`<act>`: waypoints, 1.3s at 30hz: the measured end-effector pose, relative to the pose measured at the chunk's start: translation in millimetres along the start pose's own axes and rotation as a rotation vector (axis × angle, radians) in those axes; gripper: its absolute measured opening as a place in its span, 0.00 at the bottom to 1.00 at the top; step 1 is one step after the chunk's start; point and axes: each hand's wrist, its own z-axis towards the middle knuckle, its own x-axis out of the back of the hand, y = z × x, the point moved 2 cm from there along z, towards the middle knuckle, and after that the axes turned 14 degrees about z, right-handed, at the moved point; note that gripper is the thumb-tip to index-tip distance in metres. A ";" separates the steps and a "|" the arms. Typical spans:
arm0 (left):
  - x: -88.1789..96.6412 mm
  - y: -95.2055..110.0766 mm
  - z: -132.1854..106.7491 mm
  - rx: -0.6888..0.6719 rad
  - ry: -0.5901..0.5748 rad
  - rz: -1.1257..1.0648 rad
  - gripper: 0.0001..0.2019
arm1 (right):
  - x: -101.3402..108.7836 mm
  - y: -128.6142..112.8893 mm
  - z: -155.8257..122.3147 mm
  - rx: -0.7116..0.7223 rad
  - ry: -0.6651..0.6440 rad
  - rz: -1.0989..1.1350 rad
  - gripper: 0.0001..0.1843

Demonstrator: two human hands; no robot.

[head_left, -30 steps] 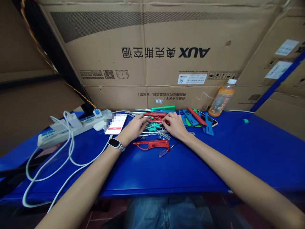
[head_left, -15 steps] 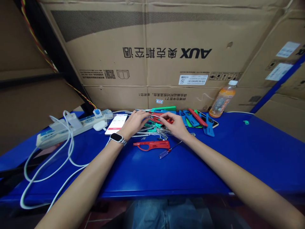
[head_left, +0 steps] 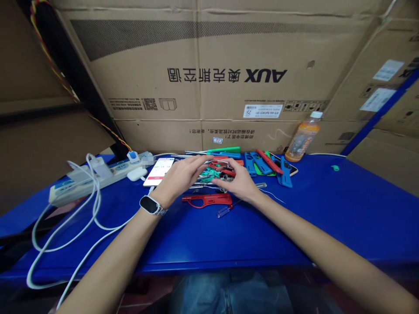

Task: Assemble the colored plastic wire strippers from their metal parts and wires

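Centre of table: left hand (head_left: 183, 176) (smartwatch (head_left: 149, 205) on the wrist) arches over the parts pile (head_left: 207, 175), fingertips down on the red part (head_left: 224, 168). Whether they actually pinch it is hidden, cannot tell. The right hand (head_left: 238, 182) comes in from 3 o'clock, thumb and fingers clamped on that same red part, which sits right over the pile, between the two hands.

Risks, my read:
- The white cables (head_left: 65, 231) loop loose at 8 o'clock of the hands, near the left forearm. A snag could drag the power strip (head_left: 98, 176) or the phone (head_left: 159, 170).
- The red part looks small and springy, so a slipped pinch could flick it into the pile.
- The screwdriver (head_left: 225, 210) at 6 o'clock is round; a wrist nudge could roll it.
- The bottle (head_left: 303, 136) at 2 o'clock is tall and narrow, so a bump could tip it.

Materials:
- Strip and cables are smooth white plastic.
- The phone is flat glass with the screen lit.
- The pile is a tangle of thin metal rods and teal plastic bits.
- The red handle shell (head_left: 207, 200) at 6 o'clock is long, flat and moulded, with a cut-out.
- The screwdriver has a clear handle and a thin shaft.
- The blue handle shells (head_left: 262, 163) at 3 o'clock have a similar shape and are glossy.
- The bottle is clear plastic with orange contents.
- The cardboard box (head_left: 196, 74) behind is matt and corrugated.
- The blue table (head_left: 327, 209) is glossy and reflective.
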 end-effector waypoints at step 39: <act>-6.2 0.5 1.5 0.223 0.075 -0.091 0.13 | 6.9 16.6 5.0 -0.054 0.024 -0.265 0.15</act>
